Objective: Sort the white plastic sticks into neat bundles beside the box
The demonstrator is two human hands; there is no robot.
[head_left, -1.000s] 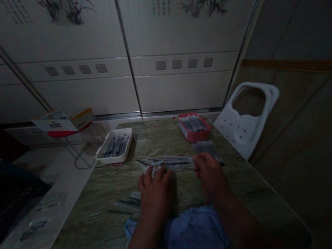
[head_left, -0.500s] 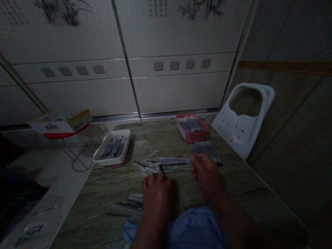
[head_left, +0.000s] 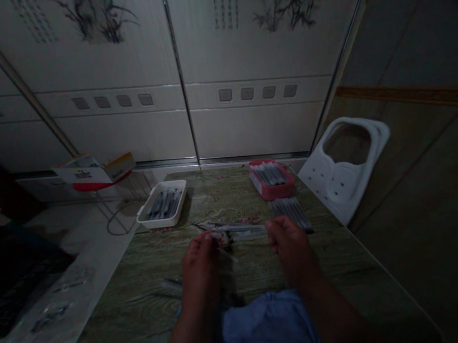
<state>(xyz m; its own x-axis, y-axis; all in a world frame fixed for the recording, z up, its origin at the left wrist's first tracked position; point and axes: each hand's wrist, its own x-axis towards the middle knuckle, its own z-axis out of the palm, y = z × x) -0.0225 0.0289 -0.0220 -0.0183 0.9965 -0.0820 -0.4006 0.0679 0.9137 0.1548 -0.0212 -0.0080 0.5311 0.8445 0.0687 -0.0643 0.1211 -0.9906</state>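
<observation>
Over the middle of the table, a thin pale pen-like stick [head_left: 240, 227] spans between my hands. My left hand [head_left: 198, 257] pinches its left end, with a small thin piece dangling near the fingertips. My right hand [head_left: 287, 239] is closed around the right end. Beneath and behind it lie several loose sticks and small clear parts, partly hidden. A row of similar sticks [head_left: 289, 212] lies just beyond my right hand. More sticks [head_left: 170, 285] rest left of my left forearm, partly covered by it.
A white tray [head_left: 143, 223] of dark-tipped sticks stands at the back left of the wooden table [head_left: 135, 290]. At the back right is a pink basket [head_left: 276, 191] full of sticks. Blue cloth [head_left: 270, 323] lies at the near edge. A white plastic chair [head_left: 340, 179] stands right.
My left hand has risen and shifted left, and now pinches the stick's left end. The stick now stretches between both hands. The whole view has shifted slightly.
</observation>
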